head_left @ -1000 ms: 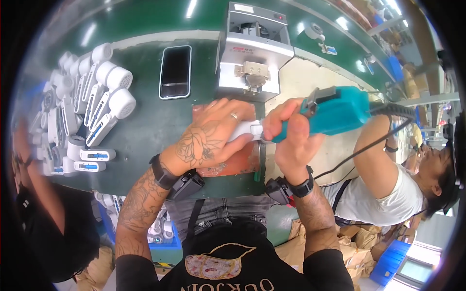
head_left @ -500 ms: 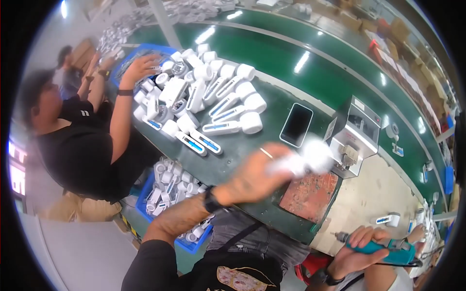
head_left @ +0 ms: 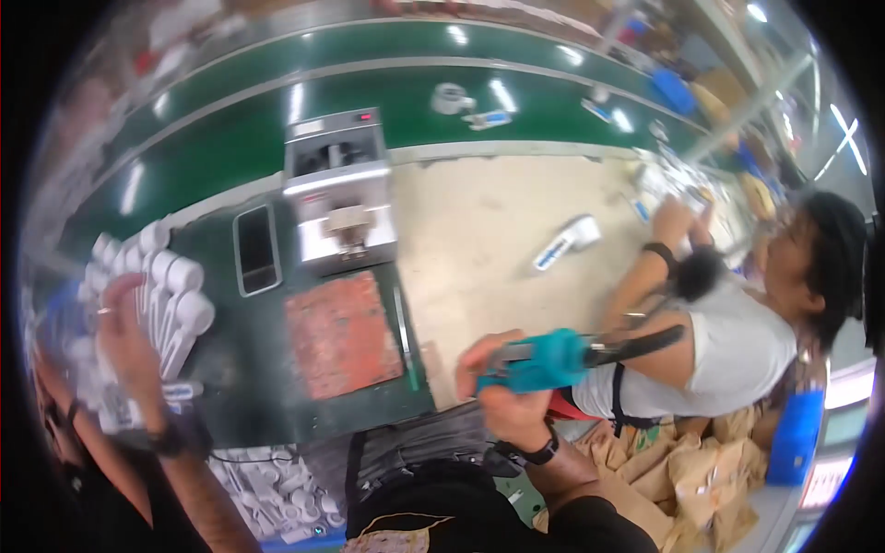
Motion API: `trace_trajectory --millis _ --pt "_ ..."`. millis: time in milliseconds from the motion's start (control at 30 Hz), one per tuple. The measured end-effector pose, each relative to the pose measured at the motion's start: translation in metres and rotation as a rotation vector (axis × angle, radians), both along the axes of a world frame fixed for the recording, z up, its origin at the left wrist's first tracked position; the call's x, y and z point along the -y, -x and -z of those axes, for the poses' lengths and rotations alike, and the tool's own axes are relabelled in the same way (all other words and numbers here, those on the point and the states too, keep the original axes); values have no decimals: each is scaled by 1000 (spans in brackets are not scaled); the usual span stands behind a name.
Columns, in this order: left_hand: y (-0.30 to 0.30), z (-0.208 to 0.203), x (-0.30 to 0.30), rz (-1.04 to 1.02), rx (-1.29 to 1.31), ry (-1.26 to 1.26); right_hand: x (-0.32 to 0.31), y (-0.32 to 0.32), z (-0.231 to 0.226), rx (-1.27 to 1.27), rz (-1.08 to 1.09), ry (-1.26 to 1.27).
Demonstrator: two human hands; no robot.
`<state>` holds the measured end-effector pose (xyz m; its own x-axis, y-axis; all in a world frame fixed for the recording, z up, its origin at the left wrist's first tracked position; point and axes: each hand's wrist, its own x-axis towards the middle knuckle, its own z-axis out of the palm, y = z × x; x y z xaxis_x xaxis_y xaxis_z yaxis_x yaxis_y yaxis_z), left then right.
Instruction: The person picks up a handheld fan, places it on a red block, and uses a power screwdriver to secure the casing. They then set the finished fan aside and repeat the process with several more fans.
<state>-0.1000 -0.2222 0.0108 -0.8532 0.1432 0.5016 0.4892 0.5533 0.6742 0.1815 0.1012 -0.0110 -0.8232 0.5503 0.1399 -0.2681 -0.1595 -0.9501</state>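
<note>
- Low and right of centre, the right hand (head_left: 505,387) has its grip wrapped tight around a teal driver (head_left: 544,361); the tool lies level off the tabletop's near edge, and its tip is hidden behind the fingers.
- A dark cable (head_left: 636,346) runs right from the driver across a co-worker's white shirt (head_left: 728,355).
- At far left, the left hand (head_left: 124,318) reaches up over a pile of white parts (head_left: 175,295). Blur smears the fingers, so I cannot tell whether that grip is spread or pinching anything.
- On the green tabletop (head_left: 230,369) lie a red mat (head_left: 341,334), a dark phone (head_left: 255,249) and a grey machine (head_left: 338,189).
- One white part (head_left: 567,241) lies alone on the beige surface beyond.
- Below the tabletop, a bin of white pieces (head_left: 267,493) is partly cut off by the left forearm.
</note>
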Motion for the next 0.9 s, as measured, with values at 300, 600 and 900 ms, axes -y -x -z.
trace_trajectory --millis 300,600,900 --pt "-125 61 -403 994 -99 106 -22 -36 5 75 67 -89" --pt "-144 89 -443 947 -35 290 -39 -36 3 80 175 -130" --pt "-105 35 -292 951 269 -123 -55 2 19 135 132 -162"
